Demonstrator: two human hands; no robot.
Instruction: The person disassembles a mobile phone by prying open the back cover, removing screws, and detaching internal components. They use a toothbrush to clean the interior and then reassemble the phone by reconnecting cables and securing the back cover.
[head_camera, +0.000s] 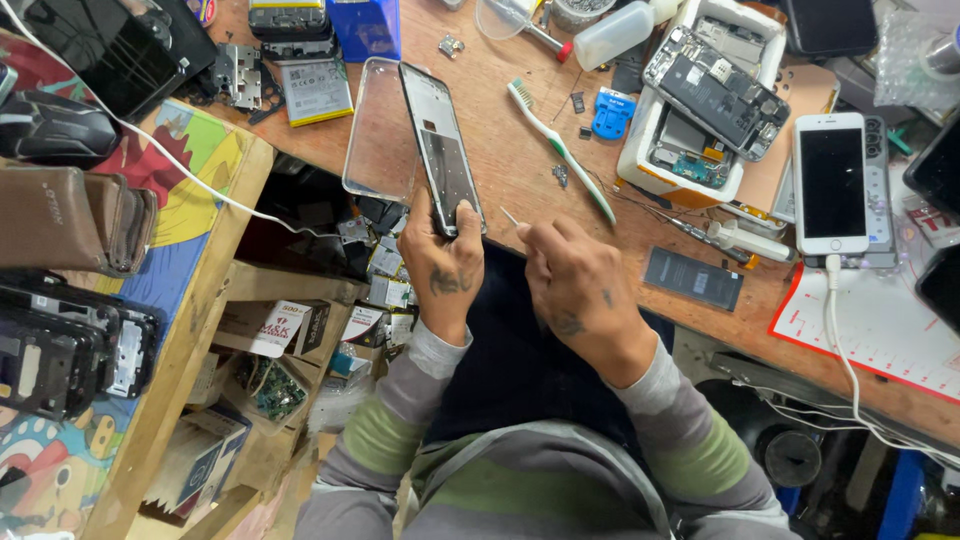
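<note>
My left hand (445, 262) grips the lower end of a black phone frame (441, 145), held upright over the wooden workbench (520, 165). A clear phone case (378, 130) lies just left of it. My right hand (570, 275) is closed around a thin pointed tool (511, 217) whose pale tip points toward the frame. A white and green toothbrush (560, 150) lies on the bench just beyond my right hand.
A white tray (640, 150) holds opened phones. A white phone (830, 183) lies at right with a cable. A dark battery (693, 278), a screwdriver (745, 240) and a blue tool (612, 112) are nearby. Shelves with parts stand at left.
</note>
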